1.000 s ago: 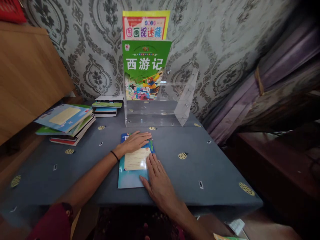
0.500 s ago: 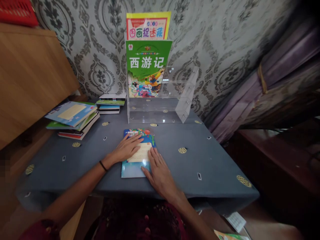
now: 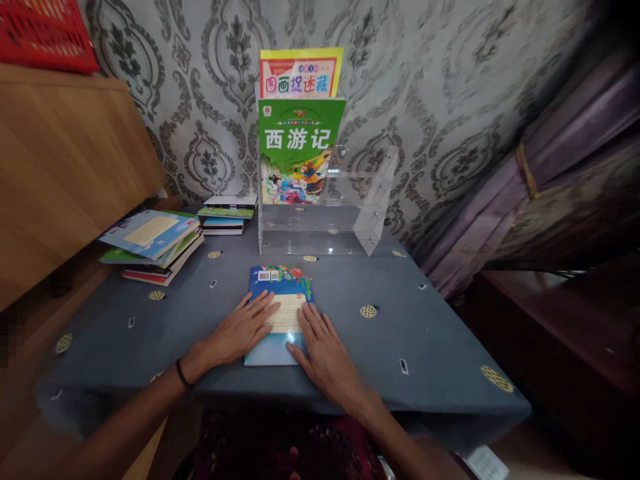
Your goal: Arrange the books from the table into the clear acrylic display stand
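On the near half of the table [image 3: 425,333], both hands are laid flat with palms down and fingers spread, nothing being gripped in either. The left hand [image 3: 243,330] is stretched in from the lower left, a dark band [image 3: 183,373] being worn at its wrist, and its fingertips are pressed onto the left edge of the blue book [image 3: 281,313]. The right hand [image 3: 325,357] is brought in from the lower right, its fingers angled up and leftward, and the book's lower right corner is covered by it. Between the two hands the book is pinned flat on the tabletop, back cover up, its far end left bare, where a barcode patch and a band of colourful drawing can be made out; a pale cream panel is seen in the middle, partly hidden under the fingers. A glossy sheen is shown on the thin, rectangular cover. A grey-blue cloth is spread over the table, matte and dotted with small round yellow motifs. Just beyond the book, a clear acrylic stand [image 3: 350,220] is placed against the wall, its stepped shelves transparent and shiny; a green book [image 3: 300,143] is propped upright in it, with a yellow book [image 3: 299,70] rising behind. Far left, a loose stack of books [image 3: 153,243] is fanned untidily, and a smaller, neater pile [image 3: 225,215] is set beside the stand. Patterned damask wallpaper [image 3: 440,120] is seen behind.
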Available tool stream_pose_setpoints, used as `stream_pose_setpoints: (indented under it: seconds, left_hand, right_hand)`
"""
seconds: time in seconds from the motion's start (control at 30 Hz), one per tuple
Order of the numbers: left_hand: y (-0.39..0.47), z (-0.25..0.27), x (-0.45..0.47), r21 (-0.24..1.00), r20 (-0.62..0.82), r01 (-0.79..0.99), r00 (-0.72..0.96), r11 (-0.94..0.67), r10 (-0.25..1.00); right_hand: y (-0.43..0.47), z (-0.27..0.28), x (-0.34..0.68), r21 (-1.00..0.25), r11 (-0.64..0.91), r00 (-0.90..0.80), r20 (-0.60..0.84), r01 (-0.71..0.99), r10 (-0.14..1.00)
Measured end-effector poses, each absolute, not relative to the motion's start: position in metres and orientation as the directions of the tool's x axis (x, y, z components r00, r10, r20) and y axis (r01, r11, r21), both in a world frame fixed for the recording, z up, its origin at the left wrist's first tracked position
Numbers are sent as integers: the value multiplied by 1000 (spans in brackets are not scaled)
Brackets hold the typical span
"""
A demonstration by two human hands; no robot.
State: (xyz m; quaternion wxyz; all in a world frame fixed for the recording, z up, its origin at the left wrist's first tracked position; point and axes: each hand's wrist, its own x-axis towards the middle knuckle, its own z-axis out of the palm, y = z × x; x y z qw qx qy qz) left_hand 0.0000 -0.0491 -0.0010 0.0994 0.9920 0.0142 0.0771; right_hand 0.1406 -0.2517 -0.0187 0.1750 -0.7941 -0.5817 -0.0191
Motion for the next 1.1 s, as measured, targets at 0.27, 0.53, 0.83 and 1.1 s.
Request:
stream_pose_setpoints:
  seconds: [0.27,0.53,0.83,1.1]
  left_hand:
    - [-48,-6,0,218,185,3,982,-976,44]
    - [-47,0,1,172,199,-15,980,-985,20]
    - [-21,41,-12,34,-28,-203,979,-979,-204]
    - [-28,52,12,-287,81,-438,875,-852,-478]
  right_hand:
    - [-208,-13,188,-225,-199,245,198,954,949]
    - [-163,-7,232,-241,-212,259,186,947,948]
    - [-162,-12,235,-281,-214,280,219,936,935]
    - [-161,-11,233,-296,-248,320,226,922,920]
